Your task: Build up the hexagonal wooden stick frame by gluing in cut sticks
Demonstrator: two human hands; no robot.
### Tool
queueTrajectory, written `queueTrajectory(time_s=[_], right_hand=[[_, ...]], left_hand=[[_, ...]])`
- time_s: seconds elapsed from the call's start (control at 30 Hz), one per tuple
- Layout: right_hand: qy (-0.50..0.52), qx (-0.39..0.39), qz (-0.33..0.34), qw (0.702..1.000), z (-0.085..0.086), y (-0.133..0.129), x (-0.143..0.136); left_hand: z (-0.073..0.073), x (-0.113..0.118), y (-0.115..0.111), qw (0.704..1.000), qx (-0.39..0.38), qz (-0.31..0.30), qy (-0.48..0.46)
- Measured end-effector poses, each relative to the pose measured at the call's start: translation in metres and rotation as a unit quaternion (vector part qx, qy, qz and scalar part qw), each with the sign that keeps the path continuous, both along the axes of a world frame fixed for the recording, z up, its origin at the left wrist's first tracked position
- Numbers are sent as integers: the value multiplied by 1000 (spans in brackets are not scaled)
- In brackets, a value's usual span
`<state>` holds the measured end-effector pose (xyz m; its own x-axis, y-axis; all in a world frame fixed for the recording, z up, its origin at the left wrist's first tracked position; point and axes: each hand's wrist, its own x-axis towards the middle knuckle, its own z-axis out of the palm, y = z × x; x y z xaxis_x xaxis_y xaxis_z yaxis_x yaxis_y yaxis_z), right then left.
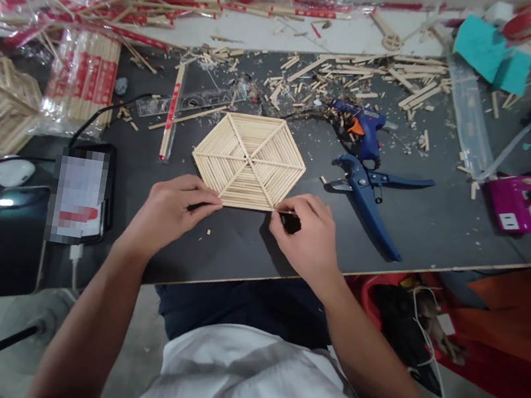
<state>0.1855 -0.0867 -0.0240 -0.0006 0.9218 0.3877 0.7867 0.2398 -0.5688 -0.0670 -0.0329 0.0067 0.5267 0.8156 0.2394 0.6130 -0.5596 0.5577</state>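
A hexagonal panel of thin wooden sticks [242, 185] lies flat on the dark table, with spokes crossing at its centre. At its near left corner, my left hand [171, 211] pinches the edge between thumb and fingers. My right hand [308, 232] is closed in a pinch at the near right corner; a thin stick end seems to show between its fingers. Whether that stick is fixed to the panel's front edge I cannot tell. Right of the panel lie a blue-handled cutter [369, 201] and a blue glue gun [368, 128].
A wrapped stick packet [172, 112] lies left of the panel, beside a clear ruler [190, 100]. Cut stick scraps [354, 72] litter the back. Phones [17, 242] and larger stick bundles [83, 82] are at left, a purple power box [514, 203] at right.
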Motion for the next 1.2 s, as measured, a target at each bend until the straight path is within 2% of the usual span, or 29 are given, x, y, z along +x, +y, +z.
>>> queueTrajectory(time_s=[0.17,0.3,0.4,0.5,0.6,0.7,0.93,1.2], right_hand=[[-5,-4,4,1000,0,0,1],[-10,3,9,1000,0,-1,2],[-11,21,20,1000,4,-2,2],[-12,49,37,998,14,2,1],[-26,63,54,996,24,11,2],[-36,79,63,994,31,26,4],[24,53,112,992,27,60,4],[78,17,137,987,25,75,1]], left_hand=[[-3,-1,0,1000,7,4,2],[3,2,-3,998,32,5,52],[12,15,-6,988,103,-10,111],[20,36,-9,975,147,-59,159],[25,56,-5,971,110,-93,192],[26,65,4,972,70,-72,211],[13,59,23,981,101,-37,160],[-2,55,30,991,72,-17,115]])
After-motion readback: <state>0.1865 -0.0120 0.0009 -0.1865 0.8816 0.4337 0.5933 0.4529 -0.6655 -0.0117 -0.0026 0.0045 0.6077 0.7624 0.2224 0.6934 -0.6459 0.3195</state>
